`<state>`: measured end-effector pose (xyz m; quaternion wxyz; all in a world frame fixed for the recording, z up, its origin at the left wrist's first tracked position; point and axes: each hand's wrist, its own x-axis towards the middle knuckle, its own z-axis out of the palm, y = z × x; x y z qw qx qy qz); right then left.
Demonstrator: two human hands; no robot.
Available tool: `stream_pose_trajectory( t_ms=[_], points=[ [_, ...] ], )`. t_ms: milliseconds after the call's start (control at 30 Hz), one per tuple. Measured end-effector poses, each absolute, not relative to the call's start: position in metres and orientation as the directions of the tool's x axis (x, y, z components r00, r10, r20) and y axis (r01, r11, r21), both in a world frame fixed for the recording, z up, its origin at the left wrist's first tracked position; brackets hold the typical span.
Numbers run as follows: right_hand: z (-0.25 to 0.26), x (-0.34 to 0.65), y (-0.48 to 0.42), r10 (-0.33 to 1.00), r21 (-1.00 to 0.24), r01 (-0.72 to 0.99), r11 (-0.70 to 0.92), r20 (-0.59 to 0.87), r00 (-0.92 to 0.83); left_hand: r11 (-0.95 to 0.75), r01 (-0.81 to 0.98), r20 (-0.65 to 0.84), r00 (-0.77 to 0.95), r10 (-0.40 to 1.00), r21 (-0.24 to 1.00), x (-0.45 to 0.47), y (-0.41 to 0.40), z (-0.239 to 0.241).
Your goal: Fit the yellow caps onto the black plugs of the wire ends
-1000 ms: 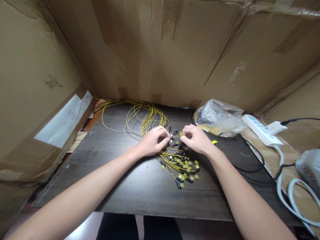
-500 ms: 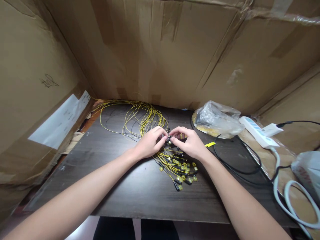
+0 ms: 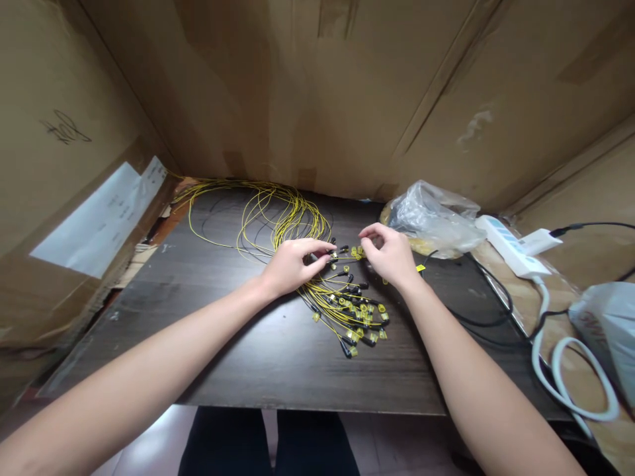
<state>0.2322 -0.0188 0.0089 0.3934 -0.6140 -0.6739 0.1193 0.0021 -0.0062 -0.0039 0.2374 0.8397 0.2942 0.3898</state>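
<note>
Thin yellow cables (image 3: 297,221) run in loops along the back of the table and pass under my left hand (image 3: 296,264). Its thumb and forefinger close on the black end of one fiber optic cable (image 3: 333,256). To the right, my right hand (image 3: 391,254) hovers with thumb and forefinger slightly apart, nothing visible between them. By its thumb lie small loose yellow caps (image 3: 357,252). Below the hands, several black connectors (image 3: 346,348) with clear yellow caps (image 3: 364,311) fan out across the dark table (image 3: 238,357).
Cardboard walls (image 3: 317,99) enclose the table at the back and sides. On the right are a clear plastic bag (image 3: 431,215), a white power strip (image 3: 510,248), a coiled white cord (image 3: 546,370), black cables (image 3: 489,324) and a white bag (image 3: 605,324).
My hands were together at the connector; now the right hand has drawn away to the right toward the loose caps. The left stays at the cable end. The view has tilted down slightly.
</note>
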Motion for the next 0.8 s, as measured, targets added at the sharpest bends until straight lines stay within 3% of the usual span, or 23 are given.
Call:
stream_pose_trajectory(
  t_ms=[67,167,633,800],
  points=[
    [0.005,0.243,-0.014,0.921,-0.509,0.842,0.180,0.387,0.037,-0.708,0.316,0.504,0.527,0.684,0.631,0.002,-0.006,-0.003],
    [0.004,0.247,-0.014,0.943,-0.415,0.891,0.185,0.331,-0.041,-0.698,0.327,0.492,0.525,0.695,0.637,0.003,-0.007,-0.002],
    [0.020,0.230,-0.029,0.935,-0.180,0.942,0.282,0.271,-0.228,-0.597,0.351,0.400,0.491,0.773,0.722,0.004,-0.009,-0.001],
    [0.018,0.226,-0.029,0.941,-0.173,0.947,0.272,0.251,-0.225,-0.592,0.338,0.399,0.492,0.774,0.732,0.004,-0.009,-0.002]
  ],
)
